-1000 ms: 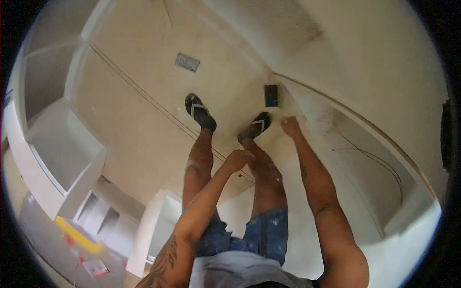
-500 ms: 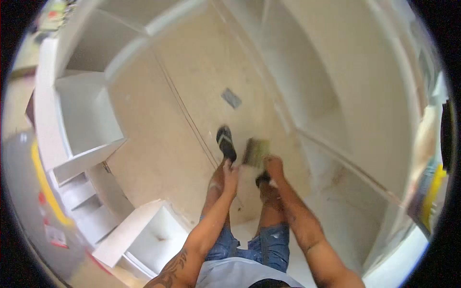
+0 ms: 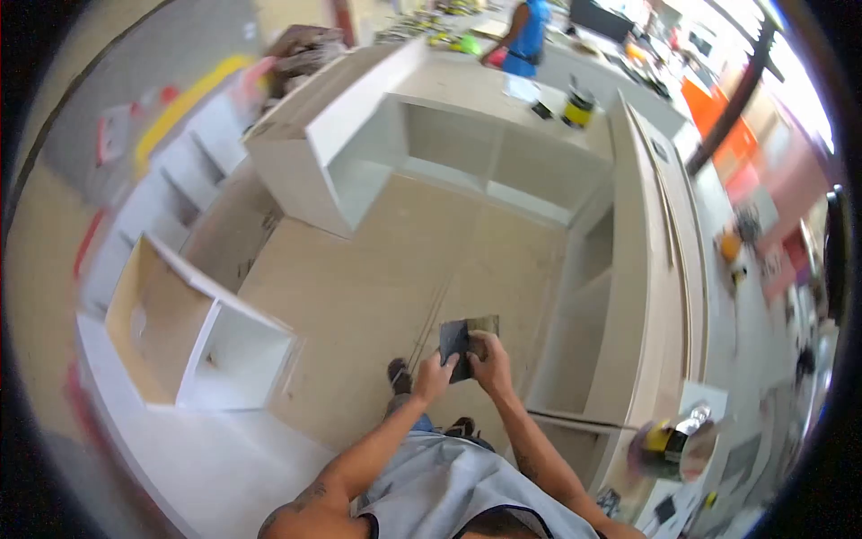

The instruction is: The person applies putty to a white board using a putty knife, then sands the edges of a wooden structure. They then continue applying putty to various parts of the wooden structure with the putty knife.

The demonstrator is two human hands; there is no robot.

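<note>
My left hand [image 3: 433, 375] is closed on the lower left edge of a dark flat sheet [image 3: 454, 340], its thumb near the middle. Against the right side of that sheet, my right hand [image 3: 490, 363] has its fingers closed on a flat brownish piece [image 3: 486, 325] that shows partly behind the sheet. Both hands are close together in front of my body, above the tan floor panel. What the fingers cover is hidden.
White open cabinets [image 3: 364, 171] surround the tan floor panel [image 3: 359, 296]. A yellow-banded can [image 3: 579, 108] stands on the far counter, near a person in blue [image 3: 528, 40]. Another can [image 3: 663, 447] is at the right. A white box unit [image 3: 235, 355] stands at the left.
The view has swung up and around toward the far counter. My hands have come together, and the dark sheet that lay on the floor panel is no longer there; a dark sheet is now between my hands.
</note>
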